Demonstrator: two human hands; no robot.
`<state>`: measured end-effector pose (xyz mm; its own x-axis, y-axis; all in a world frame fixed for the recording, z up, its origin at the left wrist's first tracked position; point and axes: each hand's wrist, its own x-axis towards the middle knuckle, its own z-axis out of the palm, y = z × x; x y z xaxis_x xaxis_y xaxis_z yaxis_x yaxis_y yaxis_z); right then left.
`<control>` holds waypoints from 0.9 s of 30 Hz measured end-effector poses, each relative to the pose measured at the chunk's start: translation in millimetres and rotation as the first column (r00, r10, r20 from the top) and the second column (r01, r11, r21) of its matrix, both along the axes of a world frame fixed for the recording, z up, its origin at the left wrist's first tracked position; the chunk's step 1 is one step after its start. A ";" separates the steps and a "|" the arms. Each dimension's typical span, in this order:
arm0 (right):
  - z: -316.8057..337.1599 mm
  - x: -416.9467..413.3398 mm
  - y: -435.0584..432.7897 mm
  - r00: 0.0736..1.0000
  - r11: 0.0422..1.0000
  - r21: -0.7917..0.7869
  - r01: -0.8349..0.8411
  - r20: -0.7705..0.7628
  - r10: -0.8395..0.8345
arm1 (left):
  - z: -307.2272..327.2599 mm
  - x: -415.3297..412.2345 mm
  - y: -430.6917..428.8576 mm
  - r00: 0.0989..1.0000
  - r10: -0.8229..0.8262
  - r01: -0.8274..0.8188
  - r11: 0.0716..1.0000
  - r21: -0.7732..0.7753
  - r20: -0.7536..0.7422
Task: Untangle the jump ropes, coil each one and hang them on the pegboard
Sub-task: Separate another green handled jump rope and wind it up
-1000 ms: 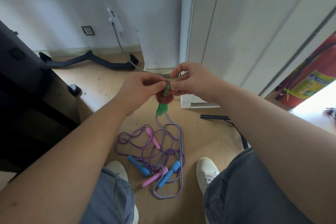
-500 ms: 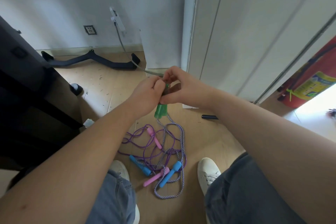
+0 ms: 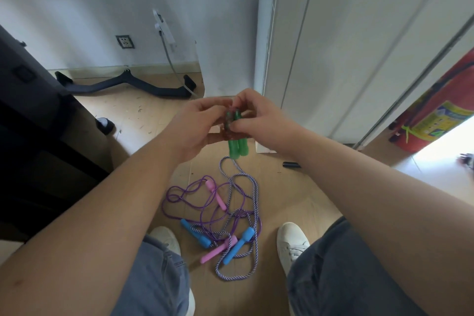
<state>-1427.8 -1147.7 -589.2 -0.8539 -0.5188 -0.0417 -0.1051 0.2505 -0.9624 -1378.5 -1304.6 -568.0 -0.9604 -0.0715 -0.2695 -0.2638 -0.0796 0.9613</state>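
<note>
Head view: left hand (image 3: 195,128) and right hand (image 3: 259,120) meet mid-frame, both pinched round green handles (image 3: 238,146) and reddish coil (image 3: 227,124) (rope bundle, detail blurred). Handles side by side, pointing down. On floor (image 3: 295,195), nearer, between white shoes (image 3: 291,241): purple rope (image 3: 179,195) with pink handles (image 3: 216,195), striped rope (image 3: 252,197) with blue handles (image 3: 238,245), tangled together. Far right, fire extinguisher (image 3: 436,110).

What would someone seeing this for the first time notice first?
Both hands, left hand and right hand, meet mid-frame, pinching a bundle with green handles. Below them, between two white shoes, a tangle of ropes with pink and blue handles lies on the wooden floor.
</note>
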 end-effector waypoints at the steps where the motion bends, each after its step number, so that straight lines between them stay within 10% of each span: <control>1: 0.8 -2.0 1.8 0.999 0.999 -0.034 0.001 0.037 0.001 | -0.8 -0.4 -3.8 0.999 -0.041 0.041 0.999 -0.033 0.002; 8: 13.4 2.1 5.0 0.960 0.995 -0.084 -0.046 0.271 0.068 | -4.3 -1.3 -2.2 1.000 -0.008 0.000 0.957 -0.290 -0.027; 21: 20.8 12.4 5.0 0.971 0.968 0.080 -0.236 0.067 0.231 | -17.4 -1.4 -15.5 0.885 -0.124 -0.286 0.616 -0.734 -0.448; 27: 26.6 16.3 7.3 0.958 0.954 0.094 -0.284 0.059 0.280 | -15.6 3.1 -16.4 0.937 -0.046 -0.193 0.759 -0.621 -0.347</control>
<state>-1411.5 -1140.4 -562.5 -0.6695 -0.7294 -0.1407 -0.1426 0.3121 -0.9393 -1375.3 -1321.0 -583.7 -0.9644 -0.1851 0.1889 0.0494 0.5757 0.8162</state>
